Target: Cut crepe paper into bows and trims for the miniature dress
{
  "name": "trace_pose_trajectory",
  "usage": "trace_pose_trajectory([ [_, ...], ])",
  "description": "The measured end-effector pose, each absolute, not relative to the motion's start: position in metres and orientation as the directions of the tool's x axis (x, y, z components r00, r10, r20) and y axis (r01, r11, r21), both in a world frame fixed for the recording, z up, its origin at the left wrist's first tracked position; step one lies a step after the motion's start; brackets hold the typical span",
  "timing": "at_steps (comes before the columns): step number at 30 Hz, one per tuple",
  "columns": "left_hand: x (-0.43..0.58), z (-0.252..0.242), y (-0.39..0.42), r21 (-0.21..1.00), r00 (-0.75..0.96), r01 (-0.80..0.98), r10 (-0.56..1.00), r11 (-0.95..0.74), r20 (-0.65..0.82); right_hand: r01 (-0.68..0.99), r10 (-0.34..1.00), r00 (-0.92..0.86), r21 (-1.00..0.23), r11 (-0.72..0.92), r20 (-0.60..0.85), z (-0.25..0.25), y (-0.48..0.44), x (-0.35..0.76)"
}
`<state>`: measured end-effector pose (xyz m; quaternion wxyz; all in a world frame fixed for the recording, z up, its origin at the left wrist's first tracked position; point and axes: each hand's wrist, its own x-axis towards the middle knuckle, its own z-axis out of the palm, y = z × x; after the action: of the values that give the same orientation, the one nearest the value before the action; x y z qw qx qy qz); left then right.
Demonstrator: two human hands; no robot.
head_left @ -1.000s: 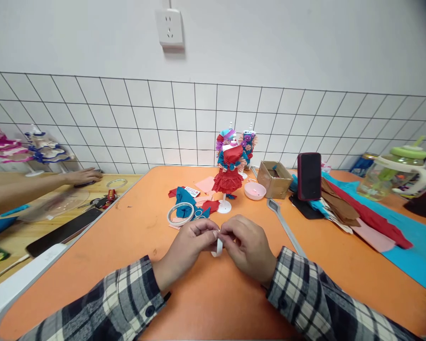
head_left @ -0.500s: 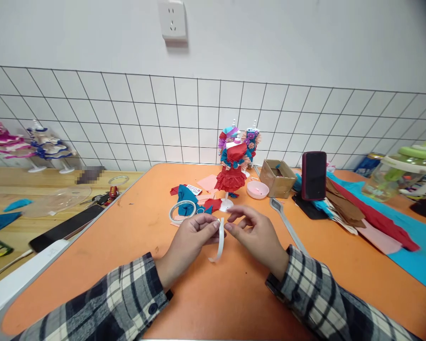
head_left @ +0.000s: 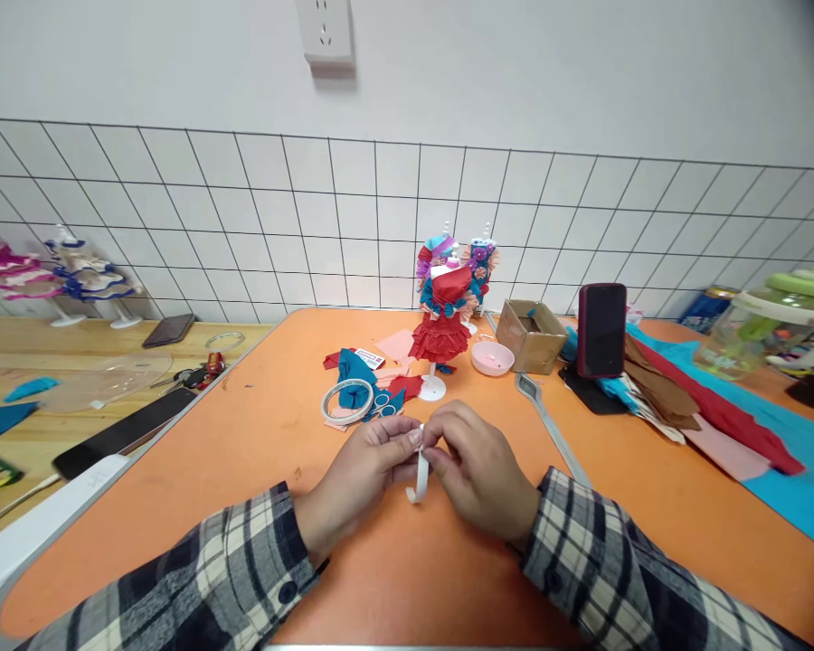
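A short white strip of tape (head_left: 421, 479) hangs between my two hands, its lower end curling. My left hand (head_left: 373, 457) pinches the strip near its top between thumb and forefinger. My right hand (head_left: 478, 461) has its thumb and fingertips closed at the same spot, touching the tape. Just beyond stands a small dress form (head_left: 444, 312) in a red ruffled dress with blue trim, on a white base. Left of it lie a roll of white tape (head_left: 326, 404), scissors (head_left: 383, 404) and blue fabric scraps (head_left: 356, 372).
Behind are more dressed forms (head_left: 483, 262). A pink bowl (head_left: 493, 359), a cardboard box (head_left: 533, 336) and a grey strap-like piece (head_left: 556, 434) sit to the right. Farther right are an upright phone (head_left: 601, 330), folded fabrics (head_left: 719, 398) and a green-lidded jug (head_left: 760, 325).
My right hand has come left and closed its fingers at the top of the tape strip. The strip's lower end has curled up more. The view has shifted slightly.
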<state>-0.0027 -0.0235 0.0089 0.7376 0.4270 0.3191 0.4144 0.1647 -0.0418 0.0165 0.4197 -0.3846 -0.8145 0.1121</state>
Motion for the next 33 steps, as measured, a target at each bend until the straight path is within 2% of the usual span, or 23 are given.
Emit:
trace_pose_trajectory([
  [2,-0.002,0.009,-0.024,0.861,0.467,-0.384,0.874,0.334,-0.131,0.539,0.667,-0.391,-0.429,0.725,0.635,0.015,-0.045,0.164],
  [3,-0.002,0.009,-0.024,0.853,0.453,-0.399,0.881,0.335,-0.135,0.547,0.668,-0.375,-0.429,0.719,0.642,0.013,-0.045,0.164],
  [6,-0.003,0.010,-0.020,0.863,0.362,-0.414,0.923,0.288,-0.135,0.554,0.755,-0.243,-0.551,0.623,0.609,0.010,-0.043,0.163],
  [10,-0.004,0.013,-0.017,0.918,0.315,-0.343,0.945,0.197,-0.085,0.496,0.874,-0.093,-0.739,0.456,0.477,0.009,-0.040,0.161],
  [16,-0.008,0.014,-0.014,0.954,0.327,-0.272,0.944,0.127,-0.033,0.333,0.908,-0.177,-0.845,0.418,0.380,0.012,-0.038,0.161],
  [19,-0.008,0.012,-0.012,0.986,0.324,-0.148,0.946,0.079,-0.027,0.245,0.942,-0.112,-0.910,0.334,0.316,0.010,-0.033,0.159],
  [22,-0.008,0.009,-0.008,0.998,0.283,0.010,0.958,-0.061,0.055,0.171,0.959,-0.081,-0.944,0.283,0.273,0.008,-0.028,0.161],
  [28,-0.015,0.007,0.000,0.886,0.243,0.319,0.933,-0.336,0.266,0.110,0.971,-0.123,-0.970,0.219,0.205,0.010,-0.025,0.166],
  [31,-0.024,0.010,0.010,0.844,0.231,0.406,0.933,-0.350,0.276,0.095,0.976,-0.112,-0.976,0.196,0.185,0.012,-0.029,0.167],
  [33,-0.030,0.013,0.017,0.857,0.207,0.400,0.943,-0.323,0.259,0.110,0.981,-0.107,-0.979,0.174,0.163,0.015,-0.032,0.167],
])
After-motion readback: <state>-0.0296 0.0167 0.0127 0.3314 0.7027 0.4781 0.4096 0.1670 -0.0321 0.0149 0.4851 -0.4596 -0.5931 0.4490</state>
